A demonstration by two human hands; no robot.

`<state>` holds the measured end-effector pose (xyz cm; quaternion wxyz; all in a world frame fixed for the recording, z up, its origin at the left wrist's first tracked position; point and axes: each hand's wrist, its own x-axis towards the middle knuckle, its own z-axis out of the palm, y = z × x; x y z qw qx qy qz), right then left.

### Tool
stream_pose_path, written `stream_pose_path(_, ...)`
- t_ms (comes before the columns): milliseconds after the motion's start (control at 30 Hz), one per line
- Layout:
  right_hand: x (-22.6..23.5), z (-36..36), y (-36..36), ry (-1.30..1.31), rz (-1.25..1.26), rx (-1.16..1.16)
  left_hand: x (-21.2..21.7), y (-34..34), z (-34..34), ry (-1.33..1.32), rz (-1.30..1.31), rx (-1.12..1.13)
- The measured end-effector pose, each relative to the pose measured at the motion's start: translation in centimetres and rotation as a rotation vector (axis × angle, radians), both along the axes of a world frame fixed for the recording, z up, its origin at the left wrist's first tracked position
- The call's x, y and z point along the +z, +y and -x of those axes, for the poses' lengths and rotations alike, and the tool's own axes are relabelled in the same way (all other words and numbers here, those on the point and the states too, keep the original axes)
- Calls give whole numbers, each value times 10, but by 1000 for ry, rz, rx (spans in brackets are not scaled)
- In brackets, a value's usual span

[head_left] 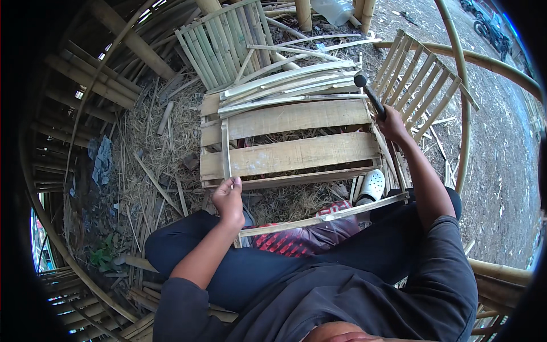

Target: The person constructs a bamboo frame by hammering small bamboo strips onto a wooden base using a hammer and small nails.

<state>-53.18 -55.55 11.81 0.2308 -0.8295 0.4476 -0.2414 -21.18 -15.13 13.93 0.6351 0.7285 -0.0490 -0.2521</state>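
Note:
My left hand (229, 198) pinches the near end of a thin bamboo strip (224, 149) that stands on edge across a wooden pallet (296, 155). My right hand (392, 123) grips a dark-handled hammer (369, 94), its head raised over the pallet's far right corner. Several long split bamboo strips (296, 85) lie piled on the pallet's far side. A longer bamboo slat (325, 216) rests across my lap, over my dark trousers.
A bamboo slat panel (219, 43) leans beyond the pallet and another slatted frame (421, 85) stands to the right. Straw and bamboo scraps cover the ground at left. A white clog (371, 186) sits by my knee. Curved bamboo poles (461, 68) arc at right.

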Motion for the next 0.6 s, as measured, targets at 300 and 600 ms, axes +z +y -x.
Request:
stream_pose_path(300,-28,2,-26,268,92,114,-14,7,18,118,-110,-196)
stream_pose_path(600,-37,2,-28,198,140,102,0,-25,-22,307,-209,-151)
